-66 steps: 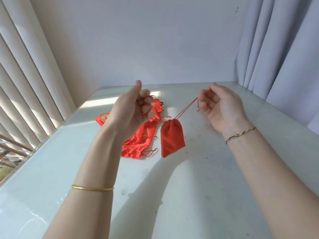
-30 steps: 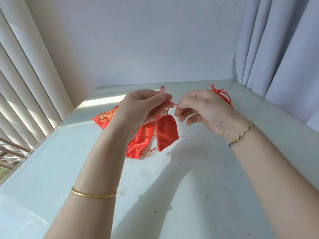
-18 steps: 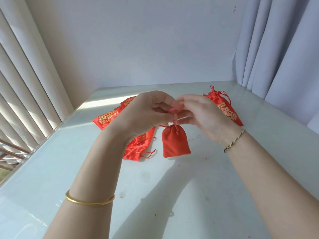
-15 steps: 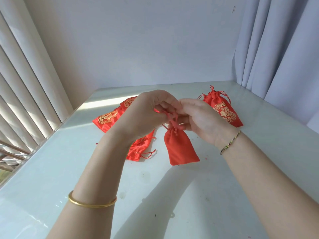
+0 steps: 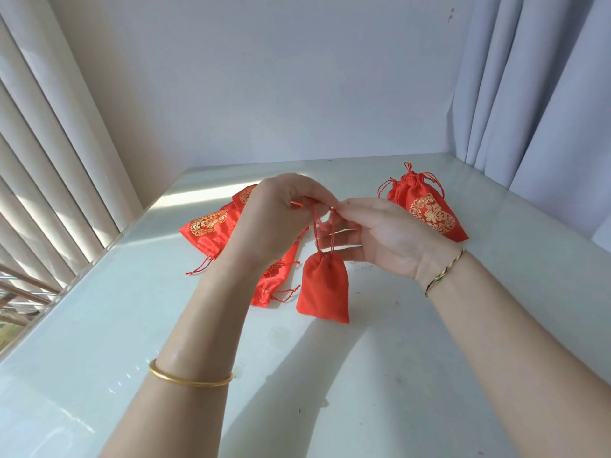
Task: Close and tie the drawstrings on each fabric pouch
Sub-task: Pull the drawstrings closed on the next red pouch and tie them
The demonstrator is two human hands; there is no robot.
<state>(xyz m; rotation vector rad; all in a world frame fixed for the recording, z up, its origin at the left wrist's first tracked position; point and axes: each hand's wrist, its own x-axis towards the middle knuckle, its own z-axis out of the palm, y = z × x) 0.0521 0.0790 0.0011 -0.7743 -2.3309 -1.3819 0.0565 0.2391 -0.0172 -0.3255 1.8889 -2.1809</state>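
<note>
A plain red pouch [image 5: 324, 287] hangs above the table by its red drawstrings [image 5: 325, 231], its mouth gathered shut. My left hand [image 5: 281, 219] pinches one drawstring end at the top. My right hand [image 5: 386, 239] pinches the other end, fingertips nearly meeting the left hand's. Behind my left hand lies a pile of red pouches with gold print [image 5: 211, 226], their cords loose. To the right lie red gold-printed pouches [image 5: 426, 206] with gathered mouths and knotted cords.
The white table [image 5: 380, 375] ends at a wall behind. Vertical blinds [image 5: 49, 166] run along the left edge and grey curtains [image 5: 542, 94] hang at the right. Small red lint specks dot the tabletop near the pouches.
My hands came together from wide apart and now work the cords above the pouch. The pouch has dropped a little lower on longer strings, and the right-hand pouches have come into view.
</note>
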